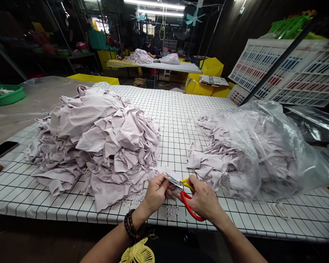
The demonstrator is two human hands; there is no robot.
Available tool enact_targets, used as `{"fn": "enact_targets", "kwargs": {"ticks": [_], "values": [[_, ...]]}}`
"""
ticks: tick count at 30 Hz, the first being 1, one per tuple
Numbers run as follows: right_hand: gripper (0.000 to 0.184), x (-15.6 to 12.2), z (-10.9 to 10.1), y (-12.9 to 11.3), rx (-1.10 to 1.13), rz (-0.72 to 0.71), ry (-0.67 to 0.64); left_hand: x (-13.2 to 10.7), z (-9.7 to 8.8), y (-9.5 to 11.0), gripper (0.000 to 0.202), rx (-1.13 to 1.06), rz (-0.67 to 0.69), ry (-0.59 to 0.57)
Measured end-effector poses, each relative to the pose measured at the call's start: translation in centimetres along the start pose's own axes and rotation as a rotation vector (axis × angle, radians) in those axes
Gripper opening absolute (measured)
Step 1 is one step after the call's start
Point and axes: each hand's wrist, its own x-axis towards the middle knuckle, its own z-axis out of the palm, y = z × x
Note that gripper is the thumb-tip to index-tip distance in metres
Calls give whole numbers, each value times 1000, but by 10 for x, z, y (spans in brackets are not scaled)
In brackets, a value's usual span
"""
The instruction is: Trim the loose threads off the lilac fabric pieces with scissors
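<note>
My right hand (205,199) grips a pair of scissors (175,181) with one red and one yellow handle. Their blades point left, reaching the fingertips of my left hand (156,190). Those left fingers pinch a pale lilac fabric piece (160,170), mostly hidden behind the hand and blades. To the left rises a big heap of crumpled lilac fabric pieces (98,135). On the right, more lilac pieces (212,164) spill from a clear plastic bag (287,164). Small fabric snippets (172,212) lie below my hands.
A white table cover with a black grid (172,120) spreads under everything. At left are a phone (3,149) and a green basin (7,95). White crates (284,69) stand back right. A person (149,47) sits at a farther table with similar fabric.
</note>
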Motion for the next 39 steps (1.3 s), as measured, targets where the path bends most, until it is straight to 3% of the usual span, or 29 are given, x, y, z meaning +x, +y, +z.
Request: {"fn": "enact_targets", "kwargs": {"ticks": [7,16,21,24,26,28,33,36,39], "values": [[31,-1,2,6,24,-14,-1,1,2,3,29,0,-22,4],[32,1,9,11,59,-45,37,2,0,-6,28,-55,-57,-36],[35,0,12,14,221,-29,29,3,1,-12,29,-112,-66,-59],[31,1,13,27,424,69,-25,12,-2,-3,27,-75,-25,-61],[26,2,13,42,542,180,-35,28,-11,17,26,38,76,-44],[26,2,14,58,566,300,7,56,-26,51,25,197,216,2],[23,13,9,91,334,469,168,156,-83,164,34,668,580,311],[25,40,1,104,97,523,269,206,-117,212,54,1050,527,378],[26,82,-6,119,22,507,293,225,-134,224,54,1377,153,487]]}}
